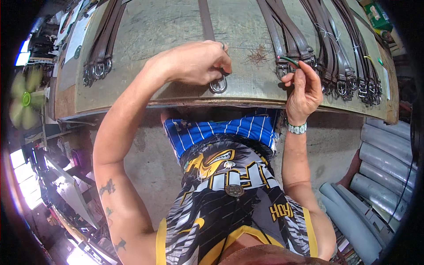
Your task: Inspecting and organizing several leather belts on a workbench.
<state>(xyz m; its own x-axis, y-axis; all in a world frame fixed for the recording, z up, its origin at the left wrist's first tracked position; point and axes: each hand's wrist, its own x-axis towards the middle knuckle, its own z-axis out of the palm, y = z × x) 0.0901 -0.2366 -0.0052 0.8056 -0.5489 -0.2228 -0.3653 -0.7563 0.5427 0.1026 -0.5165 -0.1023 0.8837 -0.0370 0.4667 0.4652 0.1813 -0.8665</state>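
Observation:
A brown leather belt (206,20) runs down the middle of the table, its metal buckle (218,85) near the front edge. My left hand (196,62) is closed on the belt just above that buckle, fingers curled and partly hidden. Between the thumb and fingertips of my right hand (304,90) is a slim dark-green stick-like tool (289,60) with a reddish tip; its exact kind is unclear. That hand is raised in front of a group of brown belts (287,37), close to their buckles.
More bundled belts (331,48) lie along the right, some tied with string, and another bundle (104,44) lies at the left. Brown thread scraps (258,54) sit on the table (159,26). A green fan (26,98) stands at left; grey rolls (388,154) are stacked at right.

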